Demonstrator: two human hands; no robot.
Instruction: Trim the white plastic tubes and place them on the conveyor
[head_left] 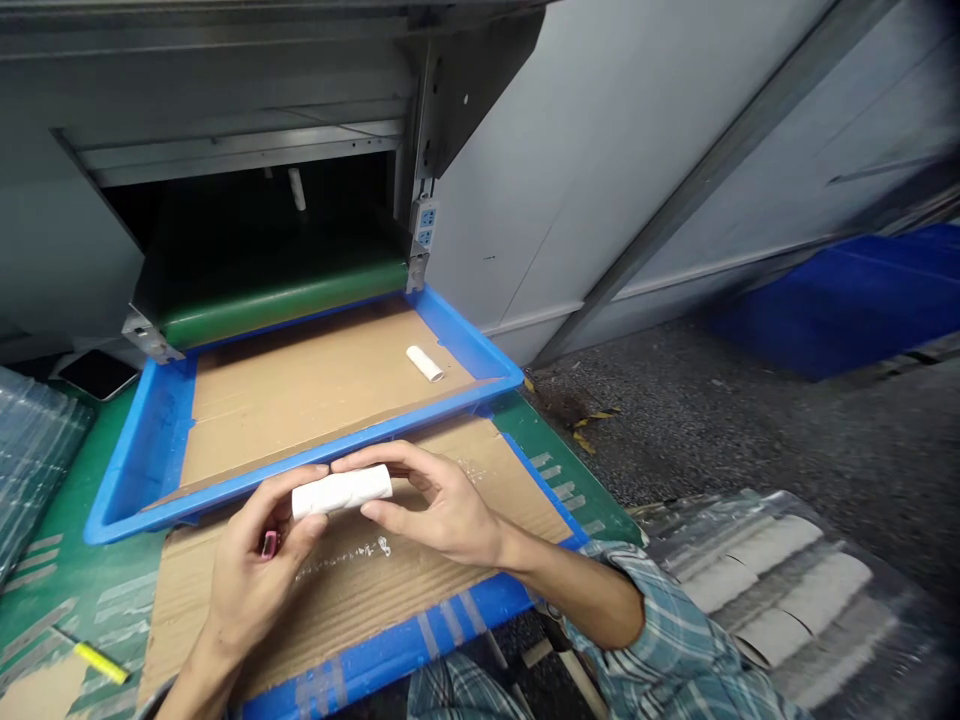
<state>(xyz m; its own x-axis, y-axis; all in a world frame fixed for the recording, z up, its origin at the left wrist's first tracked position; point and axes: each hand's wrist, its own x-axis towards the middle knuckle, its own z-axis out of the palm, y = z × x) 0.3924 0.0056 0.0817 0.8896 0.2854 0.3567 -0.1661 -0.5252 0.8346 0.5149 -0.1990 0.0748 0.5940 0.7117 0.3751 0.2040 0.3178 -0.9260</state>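
Hands: left hand [251, 560] and right hand [442, 505] both pinching white roll [342, 491] by its ends
Risk: light fingertip hold; white roll could slip onto cardboard [390, 590]

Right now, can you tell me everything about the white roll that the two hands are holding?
The white roll is a short, stubby cylinder, matte and slightly bumpy, perhaps wrapped in paper or film. It is held level, lying left to right, just above the brown cardboard. The left hand pinches its left end and the right hand grips its right end with its fingertips. The near rim of the blue tray lies just behind it.
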